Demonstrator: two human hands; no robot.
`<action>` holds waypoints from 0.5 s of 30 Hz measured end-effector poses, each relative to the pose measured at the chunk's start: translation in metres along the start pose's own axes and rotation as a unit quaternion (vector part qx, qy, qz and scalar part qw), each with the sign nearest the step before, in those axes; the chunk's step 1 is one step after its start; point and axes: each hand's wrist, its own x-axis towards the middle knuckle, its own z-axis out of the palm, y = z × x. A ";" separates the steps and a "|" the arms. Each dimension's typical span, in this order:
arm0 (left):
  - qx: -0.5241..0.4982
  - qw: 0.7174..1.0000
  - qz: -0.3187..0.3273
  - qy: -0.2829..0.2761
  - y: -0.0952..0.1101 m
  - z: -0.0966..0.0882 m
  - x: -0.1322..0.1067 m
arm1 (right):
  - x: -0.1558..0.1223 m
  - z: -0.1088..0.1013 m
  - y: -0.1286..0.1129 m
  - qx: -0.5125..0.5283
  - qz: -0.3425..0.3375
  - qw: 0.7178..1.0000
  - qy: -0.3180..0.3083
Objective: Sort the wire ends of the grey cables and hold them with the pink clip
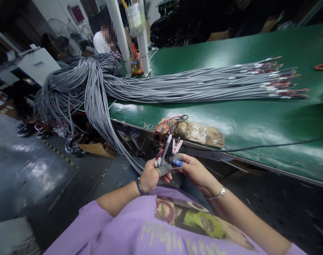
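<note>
My left hand (152, 174), with a grey covering on its thumb, is closed around the ends of several grey cables (166, 150). White sleeves and thin coloured wires show at those ends. Close beside it, my right hand (189, 167) pinches thin wires (177, 169) near the cable ends; blue tape wraps one of its fingers. A pink clip (176, 146) stands just above the right fingertips, and I cannot tell whether they touch it. Behind the hands, at the table edge, a worn wooden block (198, 133) carries red, black and orange wires (164, 127).
A long bundle of grey cables (177, 86) lies across the green table (257, 120), its other part heaped at the left and hanging over the edge. A white post (119, 32) rises behind it. A person (101, 41) is at the back left. A black cord (270, 145) runs right.
</note>
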 end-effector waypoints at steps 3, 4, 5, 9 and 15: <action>-0.015 1.000 0.005 0.008 -0.001 0.000 0.000 | 0.001 0.000 0.006 0.029 0.006 0.999 -0.018; -0.017 1.000 0.005 0.010 -0.002 -0.001 0.000 | 0.002 -0.001 0.007 0.033 0.002 0.999 -0.007; -0.019 1.000 0.004 0.013 -0.002 -0.001 0.000 | 0.002 -0.001 0.007 0.035 -0.001 0.999 0.010; -0.019 0.999 0.006 0.034 -0.004 -0.001 0.000 | 0.001 -0.002 0.004 0.017 0.003 0.999 0.046; -0.045 0.996 0.006 0.072 -0.002 -0.001 0.002 | 0.003 -0.005 0.006 0.045 -0.022 0.996 0.076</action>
